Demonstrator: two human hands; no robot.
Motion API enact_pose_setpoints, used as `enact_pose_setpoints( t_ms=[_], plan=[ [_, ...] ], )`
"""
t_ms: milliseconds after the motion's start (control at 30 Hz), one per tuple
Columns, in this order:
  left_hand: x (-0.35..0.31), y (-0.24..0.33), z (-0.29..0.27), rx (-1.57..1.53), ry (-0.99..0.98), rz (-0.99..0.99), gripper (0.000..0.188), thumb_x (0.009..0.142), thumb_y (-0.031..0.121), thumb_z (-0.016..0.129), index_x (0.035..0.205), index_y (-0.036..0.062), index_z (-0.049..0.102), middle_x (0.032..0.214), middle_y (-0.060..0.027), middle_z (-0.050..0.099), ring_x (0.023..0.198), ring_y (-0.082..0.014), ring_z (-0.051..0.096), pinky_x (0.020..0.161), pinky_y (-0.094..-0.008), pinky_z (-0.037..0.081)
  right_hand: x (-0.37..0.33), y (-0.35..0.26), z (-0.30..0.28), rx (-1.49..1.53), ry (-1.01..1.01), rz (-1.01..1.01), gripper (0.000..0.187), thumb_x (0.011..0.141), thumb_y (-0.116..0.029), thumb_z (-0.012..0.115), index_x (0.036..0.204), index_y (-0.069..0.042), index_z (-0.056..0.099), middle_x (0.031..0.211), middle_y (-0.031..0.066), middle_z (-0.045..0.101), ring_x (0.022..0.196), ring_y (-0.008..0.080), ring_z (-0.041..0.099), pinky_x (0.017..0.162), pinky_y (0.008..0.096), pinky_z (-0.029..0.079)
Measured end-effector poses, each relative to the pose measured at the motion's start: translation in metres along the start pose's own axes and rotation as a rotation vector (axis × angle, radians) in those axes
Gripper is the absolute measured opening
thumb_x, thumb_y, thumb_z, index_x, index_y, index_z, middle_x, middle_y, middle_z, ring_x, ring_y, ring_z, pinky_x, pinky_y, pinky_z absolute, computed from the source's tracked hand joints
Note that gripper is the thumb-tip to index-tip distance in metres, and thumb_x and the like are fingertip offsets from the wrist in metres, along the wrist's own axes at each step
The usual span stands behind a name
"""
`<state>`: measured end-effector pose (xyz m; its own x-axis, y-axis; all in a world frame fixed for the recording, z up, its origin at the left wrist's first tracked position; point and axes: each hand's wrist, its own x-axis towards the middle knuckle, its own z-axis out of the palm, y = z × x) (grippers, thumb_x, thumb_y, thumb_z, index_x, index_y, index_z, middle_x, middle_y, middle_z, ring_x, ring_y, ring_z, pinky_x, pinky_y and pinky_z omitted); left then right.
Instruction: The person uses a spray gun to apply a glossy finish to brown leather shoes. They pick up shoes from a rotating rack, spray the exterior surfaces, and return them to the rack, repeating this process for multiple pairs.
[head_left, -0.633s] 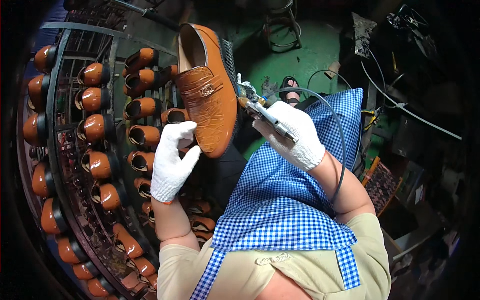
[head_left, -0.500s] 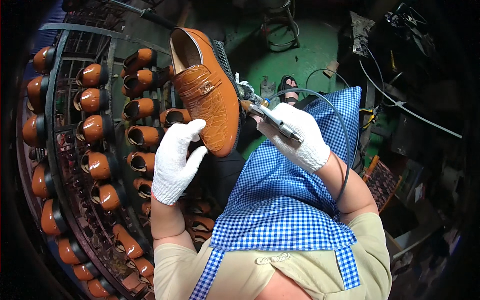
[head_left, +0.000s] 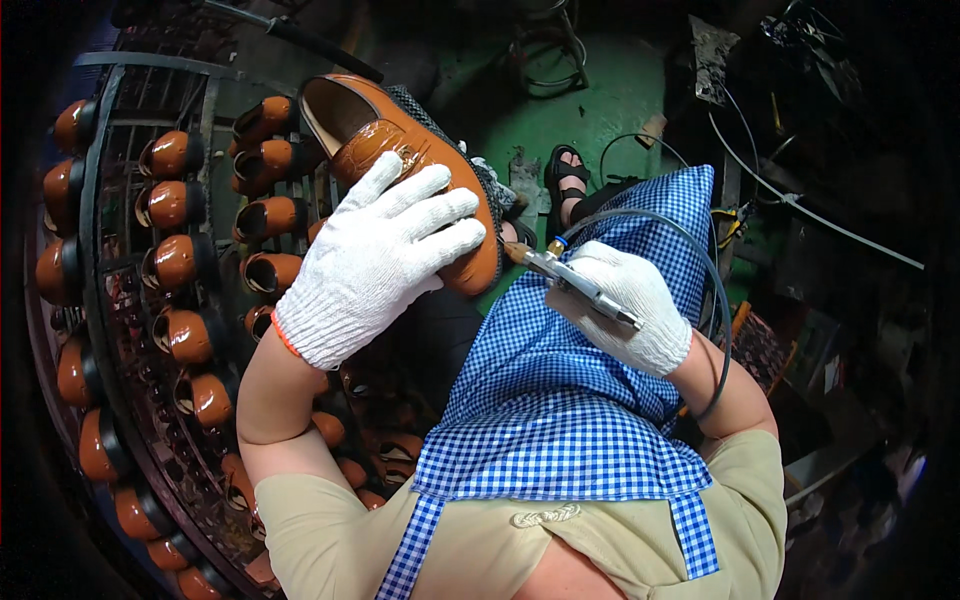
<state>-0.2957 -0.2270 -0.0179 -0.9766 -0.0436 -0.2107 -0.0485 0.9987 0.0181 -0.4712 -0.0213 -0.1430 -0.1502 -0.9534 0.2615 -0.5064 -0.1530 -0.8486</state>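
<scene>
A glossy tan-brown loafer (head_left: 445,160) with a dark sole edge is tilted in front of me, its opening toward the upper left. My left hand (head_left: 380,245), in a white knitted glove, lies across the vamp with fingers spread. The glove hides much of the loafer's front. What holds the loafer up I cannot make out. In my gloved right hand (head_left: 635,310) is a slim metal airbrush (head_left: 590,290), gripped with its tip toward the loafer's toe and a little apart from it. A grey air hose (head_left: 695,245) curves from the airbrush past my right forearm.
At left, a metal rack (head_left: 95,220) carries several brown shoes (head_left: 175,205). A dark bar (head_left: 310,45) reaches in beyond the loafer. My blue checked apron (head_left: 540,440) covers my lap. Farther off stand a stool (head_left: 555,60) on the green floor and a woven seat (head_left: 760,345).
My left hand has gone from beside the toe to lying over the loafer's front. The loafer has shifted and turned slightly. My right hand with the airbrush has moved nearer me and rightward.
</scene>
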Motion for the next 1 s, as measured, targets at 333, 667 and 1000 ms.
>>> enact_pose_setpoints(
  t_ms=[333, 667, 1000],
  plan=[
    [0.029, 0.003, 0.005, -0.003, 0.111, -0.133, 0.056, 0.081, 0.027, 0.083, 0.133, 0.0127, 0.066, 0.136, -0.0089, 0.064, 0.132, -0.0317, 0.059, 0.12, -0.0529, 0.036, -0.008, -0.001, -0.018, -0.056, 0.136, 0.08, 0.013, 0.084, -0.009, 0.081, 0.091, -0.005, 0.072, 0.081, 0.0109, 0.063, 0.071, 0.0283, 0.066, 0.062, 0.036, 0.054],
    [0.074, -0.007, 0.014, 0.101, 0.208, -0.323, 0.055, 0.092, 0.04, 0.074, 0.133, 0.0061, 0.062, 0.117, -0.0156, 0.065, 0.106, -0.0354, 0.064, 0.093, -0.0475, 0.052, 0.024, 0.015, -0.013, -0.077, 0.354, 0.089, 0.012, 0.091, -0.011, 0.076, 0.099, -0.003, 0.072, 0.084, 0.0121, 0.066, 0.075, 0.0307, 0.069, 0.067, 0.0376, 0.056],
    [0.114, -0.047, 0.002, 0.133, 0.02, -0.639, 0.054, 0.102, 0.054, 0.053, 0.122, 0.004, 0.064, 0.117, -0.0207, 0.067, 0.109, -0.0382, 0.069, 0.092, -0.0492, 0.056, 0.095, 0.051, 0.024, -0.022, 0.52, 0.149, 0.019, 0.096, -0.024, 0.074, 0.1, -0.005, 0.073, 0.082, 0.014, 0.067, 0.072, 0.0324, 0.068, 0.063, 0.0391, 0.053]
  ],
)
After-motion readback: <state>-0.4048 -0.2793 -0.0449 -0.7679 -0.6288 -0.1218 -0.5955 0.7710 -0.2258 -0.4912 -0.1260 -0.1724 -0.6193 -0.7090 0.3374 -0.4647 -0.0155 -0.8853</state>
